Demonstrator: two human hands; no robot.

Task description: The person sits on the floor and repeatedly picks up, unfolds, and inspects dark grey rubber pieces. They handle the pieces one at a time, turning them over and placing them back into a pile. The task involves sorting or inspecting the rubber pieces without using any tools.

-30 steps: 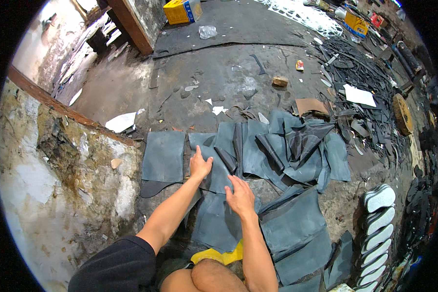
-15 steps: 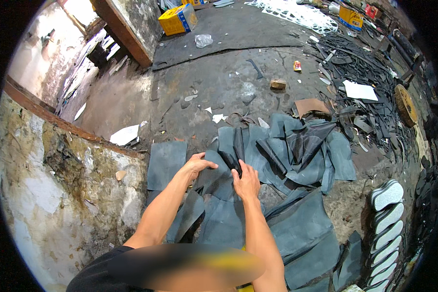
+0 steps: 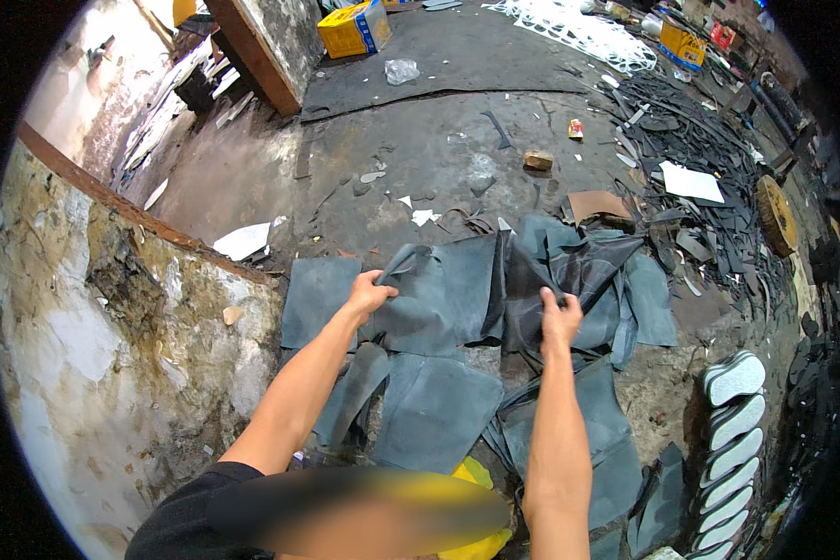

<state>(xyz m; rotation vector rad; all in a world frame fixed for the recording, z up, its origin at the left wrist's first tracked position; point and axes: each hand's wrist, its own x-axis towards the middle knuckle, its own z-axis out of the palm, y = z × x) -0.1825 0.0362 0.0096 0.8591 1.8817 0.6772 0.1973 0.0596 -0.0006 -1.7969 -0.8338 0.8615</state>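
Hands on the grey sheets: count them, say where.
2. The left hand grips the upper left edge of a grey sheet; the right hand grips the dark crumpled sheet beside it.

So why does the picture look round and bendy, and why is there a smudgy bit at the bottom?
Head view: a fisheye lens bends straight edges, so the wall ledge curves and black corners ring the picture. The bottom strip is blurred. The middle is sharp and evenly lit: the left hand and right hand grip a grey sheet with no glare.

Dirty concrete floor (image 3: 420, 159) w/ grey rubber sheets (image 3: 439, 411), black scraps (image 3: 691, 140), shoe soles (image 3: 733, 439).
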